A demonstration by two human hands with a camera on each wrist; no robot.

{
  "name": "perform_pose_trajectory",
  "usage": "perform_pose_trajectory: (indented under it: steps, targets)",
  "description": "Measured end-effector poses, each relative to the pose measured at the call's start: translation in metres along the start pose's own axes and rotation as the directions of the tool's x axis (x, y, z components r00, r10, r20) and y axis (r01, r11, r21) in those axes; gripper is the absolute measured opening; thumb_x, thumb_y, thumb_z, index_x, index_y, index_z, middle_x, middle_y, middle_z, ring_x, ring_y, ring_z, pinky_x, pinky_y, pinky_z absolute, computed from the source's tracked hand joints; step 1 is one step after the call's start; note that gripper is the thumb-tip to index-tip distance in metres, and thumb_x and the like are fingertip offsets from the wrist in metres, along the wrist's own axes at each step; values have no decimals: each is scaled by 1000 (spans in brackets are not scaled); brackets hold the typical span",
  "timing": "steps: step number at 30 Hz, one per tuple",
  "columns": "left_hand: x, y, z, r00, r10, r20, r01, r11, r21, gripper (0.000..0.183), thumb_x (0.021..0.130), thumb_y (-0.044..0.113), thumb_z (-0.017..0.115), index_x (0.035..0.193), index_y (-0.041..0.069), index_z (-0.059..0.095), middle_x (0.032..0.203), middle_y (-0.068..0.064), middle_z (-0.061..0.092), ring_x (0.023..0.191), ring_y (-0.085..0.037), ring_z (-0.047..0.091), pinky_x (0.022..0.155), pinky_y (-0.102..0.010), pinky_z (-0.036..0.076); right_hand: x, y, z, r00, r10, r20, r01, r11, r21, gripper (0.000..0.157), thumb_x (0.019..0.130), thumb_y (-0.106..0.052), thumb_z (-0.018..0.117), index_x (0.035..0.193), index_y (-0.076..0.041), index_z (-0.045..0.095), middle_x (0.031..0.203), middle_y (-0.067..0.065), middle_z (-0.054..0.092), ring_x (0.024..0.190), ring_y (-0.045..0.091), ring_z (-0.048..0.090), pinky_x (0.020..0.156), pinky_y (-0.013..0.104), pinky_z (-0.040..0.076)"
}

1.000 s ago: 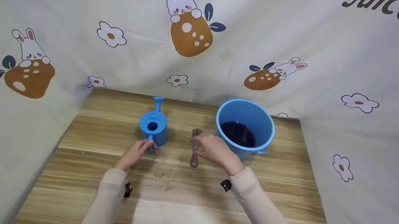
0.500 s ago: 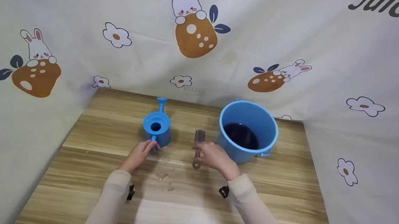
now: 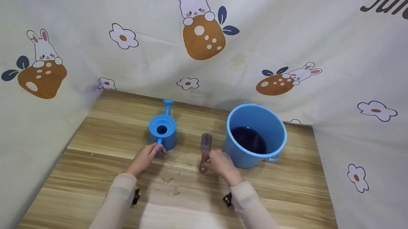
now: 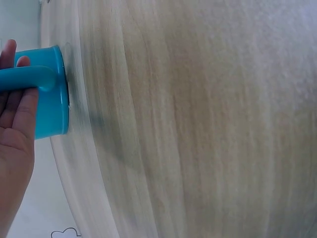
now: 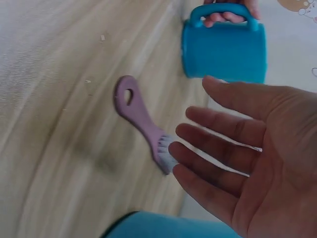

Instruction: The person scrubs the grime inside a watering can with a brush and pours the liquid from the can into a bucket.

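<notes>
A blue watering can stands upright on the left part of the table, spout pointing to the back wall. My left hand grips its handle, the fingers passing behind it in the left wrist view. Right of the can lies a mauve brush with pale bristles and a hole in its handle end. My right hand is beside the brush, palm and spread fingers showing, with nothing held. In the head view this hand overlaps the right side of the brush's handle.
A blue bucket with dark liquid inside stands behind and right of the right hand. Small wet spots mark the wooden table between the arms. Patterned sheeting encloses the back and sides.
My right hand has drawn off the brush, toward me and to the right, and its fingers have loosened. The left hand keeps its grip on the can. The head view has shifted slightly.
</notes>
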State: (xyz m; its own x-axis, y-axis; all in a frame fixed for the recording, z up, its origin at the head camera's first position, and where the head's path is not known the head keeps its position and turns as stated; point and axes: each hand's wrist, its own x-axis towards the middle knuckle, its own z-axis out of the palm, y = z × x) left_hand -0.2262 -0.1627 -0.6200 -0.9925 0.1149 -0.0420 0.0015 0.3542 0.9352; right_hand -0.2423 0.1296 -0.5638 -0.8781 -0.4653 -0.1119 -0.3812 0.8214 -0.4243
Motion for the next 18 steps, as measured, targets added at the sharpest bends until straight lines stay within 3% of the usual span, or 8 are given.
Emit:
perform_pose_trajectory:
  steps: [6,12,18]
  targets:
    - [2,0,2,1000,4,10,-4,1000,-11,35,107,22,42,98,0,67,103,-18,72,106,-26,66,103,-43,45,5,6,12,992,127,-16,-127,992,-7,20,83,-20,78,70,-8,67,69,4,66,57,15,52,56,31,44]
    - [-1,0,3,1000,15,-3,-15,1000,-13,33,106,19,42,99,-2,67,103,-20,72,107,-30,66,103,-47,45,10,6,29,976,211,-55,-217,969,-122,31,83,-36,77,68,-11,66,73,8,70,64,24,63,61,39,51]
    - [-13,25,-3,1000,3,30,-2,1000,-27,35,107,14,39,104,-10,64,108,-29,68,112,-40,62,105,-52,42,16,5,43,952,297,-78,-308,919,-248,46,75,-60,76,72,-16,65,80,10,72,73,29,69,60,42,53]
